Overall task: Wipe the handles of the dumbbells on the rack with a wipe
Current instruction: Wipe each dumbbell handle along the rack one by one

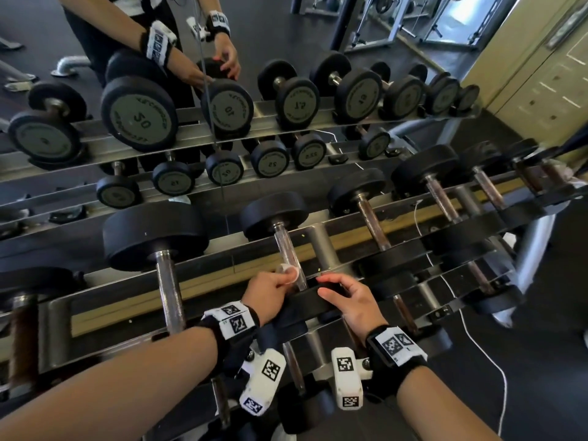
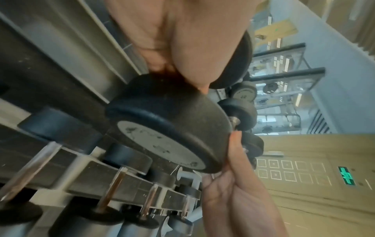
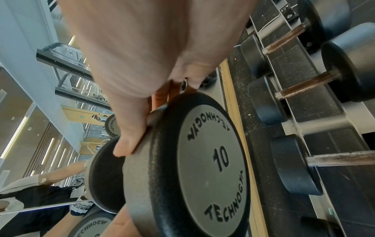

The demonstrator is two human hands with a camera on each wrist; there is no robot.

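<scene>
On the top rail of the rack (image 1: 203, 281) lies a black dumbbell marked 10, with a steel handle (image 1: 284, 241). My left hand (image 1: 270, 289) pinches a small white wipe (image 1: 291, 274) against the near end of that handle. Over the dumbbell's near head (image 1: 302, 304) sits my right hand (image 1: 346, 297), gripping the rim with thumb and fingers. The right wrist view shows the thumb (image 3: 124, 146) on the rim of the head (image 3: 213, 160). In the left wrist view my palm (image 2: 182, 40) hides the wipe, above the same head (image 2: 162, 141).
A larger dumbbell (image 1: 168, 288) lies close on the left. Several with rusty handles (image 1: 372, 224) run off to the right. A mirror (image 1: 222, 128) behind the rack repeats it all. A lower tier of dumbbells sits under my wrists, and a white cable (image 1: 471, 329) hangs at right.
</scene>
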